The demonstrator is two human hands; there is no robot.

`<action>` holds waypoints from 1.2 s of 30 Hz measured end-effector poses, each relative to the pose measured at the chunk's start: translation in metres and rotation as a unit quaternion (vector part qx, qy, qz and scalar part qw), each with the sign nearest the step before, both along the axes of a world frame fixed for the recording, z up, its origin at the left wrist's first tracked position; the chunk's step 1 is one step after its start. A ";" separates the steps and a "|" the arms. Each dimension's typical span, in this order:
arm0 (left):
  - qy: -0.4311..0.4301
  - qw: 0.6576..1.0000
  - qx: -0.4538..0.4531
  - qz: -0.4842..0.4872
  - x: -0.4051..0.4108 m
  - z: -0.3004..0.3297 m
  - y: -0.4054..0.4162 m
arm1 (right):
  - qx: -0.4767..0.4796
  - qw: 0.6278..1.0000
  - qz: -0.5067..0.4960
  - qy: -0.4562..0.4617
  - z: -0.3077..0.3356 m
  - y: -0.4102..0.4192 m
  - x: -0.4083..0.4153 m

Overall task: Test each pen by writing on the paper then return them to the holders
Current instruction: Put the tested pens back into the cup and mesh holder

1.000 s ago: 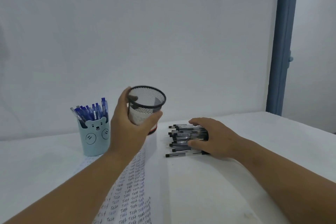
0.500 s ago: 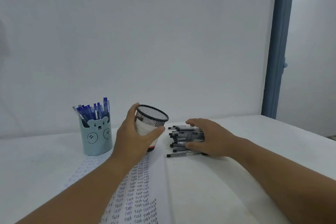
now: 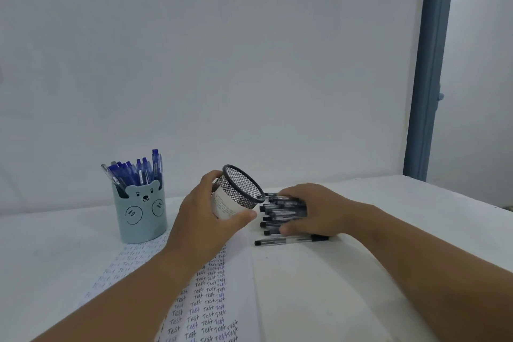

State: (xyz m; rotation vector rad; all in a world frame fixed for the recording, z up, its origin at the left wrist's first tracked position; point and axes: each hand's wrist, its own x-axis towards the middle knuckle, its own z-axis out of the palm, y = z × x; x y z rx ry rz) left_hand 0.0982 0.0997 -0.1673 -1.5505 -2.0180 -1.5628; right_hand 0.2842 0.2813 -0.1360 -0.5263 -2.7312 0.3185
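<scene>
Tilting rightward, mesh holder [image 3: 241, 192] is gripped by left hand [image 3: 205, 226] — black pens [image 3: 280, 211] are clasped by right hand [image 3: 316, 209] fingers.

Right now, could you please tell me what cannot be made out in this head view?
- Base of the mesh holder: hidden behind the left hand.
- Label text on the mesh holder: too small to read.
- Count of black pens: the right hand covers much of the bundle.
- Lower barrels of the blue pens: hidden inside the bear holder.
- Paper: cut off by the bottom edge, partly under the left forearm.
</scene>
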 end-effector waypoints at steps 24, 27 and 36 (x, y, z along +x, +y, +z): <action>-0.010 1.000 -0.004 -0.003 0.001 -0.001 -0.005 | 0.036 0.995 0.011 0.092 0.001 -0.004 0.004; -0.005 1.000 -0.014 -0.005 0.000 -0.001 -0.005 | 0.034 0.994 0.008 0.107 0.000 -0.003 0.005; 0.006 1.000 -0.008 0.000 -0.002 -0.003 -0.004 | 0.036 0.993 -0.013 0.113 0.004 -0.006 0.004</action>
